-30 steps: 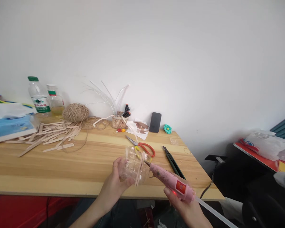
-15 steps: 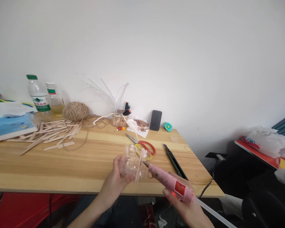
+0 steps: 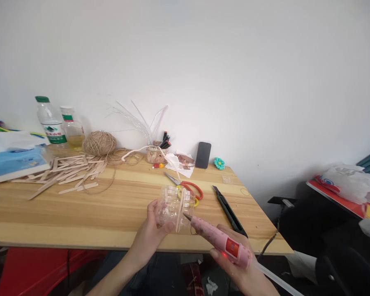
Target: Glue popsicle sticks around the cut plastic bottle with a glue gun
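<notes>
My left hand is closed around a clear plastic bottle piece, held tilted just above the table's front part. Wooden craft sticks lie against its side. In my right hand is a pink hot glue gun, its red light lit and a clear glue stick poking out of the back. The nozzle points at the plastic beside the stick; whether it touches I cannot tell. Behind the bottle piece lie red-handled scissors, partly hidden by it. A dark utility knife lies right of them.
Loose craft sticks, a twine ball and two bottles occupy the left of the wooden table. Along the wall stand a small basket of markers, a phone and a turquoise flower.
The glue gun's nozzle has shifted slightly left and down along the bottle piece. Both hands keep their hold, and the view has moved a little.
</notes>
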`<state>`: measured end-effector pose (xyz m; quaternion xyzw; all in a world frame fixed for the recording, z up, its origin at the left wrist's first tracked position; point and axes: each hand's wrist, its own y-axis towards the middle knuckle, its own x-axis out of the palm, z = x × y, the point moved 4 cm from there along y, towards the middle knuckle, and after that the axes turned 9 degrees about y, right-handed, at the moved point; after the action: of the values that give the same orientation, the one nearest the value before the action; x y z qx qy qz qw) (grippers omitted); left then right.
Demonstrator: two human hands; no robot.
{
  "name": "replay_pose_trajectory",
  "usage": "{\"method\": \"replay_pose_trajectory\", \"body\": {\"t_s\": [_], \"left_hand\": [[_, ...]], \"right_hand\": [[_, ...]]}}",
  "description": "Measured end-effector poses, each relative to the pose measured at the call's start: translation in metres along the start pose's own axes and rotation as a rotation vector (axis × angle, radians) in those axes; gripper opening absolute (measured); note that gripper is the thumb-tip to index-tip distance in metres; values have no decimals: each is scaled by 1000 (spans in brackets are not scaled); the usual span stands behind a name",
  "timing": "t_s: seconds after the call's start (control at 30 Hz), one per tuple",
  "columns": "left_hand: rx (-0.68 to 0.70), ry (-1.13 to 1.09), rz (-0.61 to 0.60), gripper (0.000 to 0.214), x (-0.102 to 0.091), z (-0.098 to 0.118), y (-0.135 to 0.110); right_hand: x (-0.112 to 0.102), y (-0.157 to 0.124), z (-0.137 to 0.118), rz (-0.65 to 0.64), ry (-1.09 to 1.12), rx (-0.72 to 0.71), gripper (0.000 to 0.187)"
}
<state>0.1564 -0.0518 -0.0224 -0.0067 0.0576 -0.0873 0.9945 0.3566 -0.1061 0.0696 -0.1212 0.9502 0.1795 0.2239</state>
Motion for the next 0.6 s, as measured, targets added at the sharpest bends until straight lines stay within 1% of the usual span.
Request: {"method": "replay_pose_trajectory", "body": {"t_s": [0.17,0.27,0.4,0.47,0.53,0.6], "left_hand": [[-4,-1,32,74,-1,1,0],[-3,-3,38,74,-1,2,0],[8,-19,43,73,-1,4,0],[3,-21,43,75,-1,6,0],[-4,-14,39,76,-1,6,0],[-3,-9,37,75,-1,7,0]], "right_hand": [[0,-1,-1,0,-61,-21,29],[1,-1,-2,0,-72,-4,27],[4,2,-7,-76,-52,12,33],[4,2,-9,-93,-22,25,33],[5,2,-8,-90,3,43,33],[4,1,-5,-50,27,43,32]]}}
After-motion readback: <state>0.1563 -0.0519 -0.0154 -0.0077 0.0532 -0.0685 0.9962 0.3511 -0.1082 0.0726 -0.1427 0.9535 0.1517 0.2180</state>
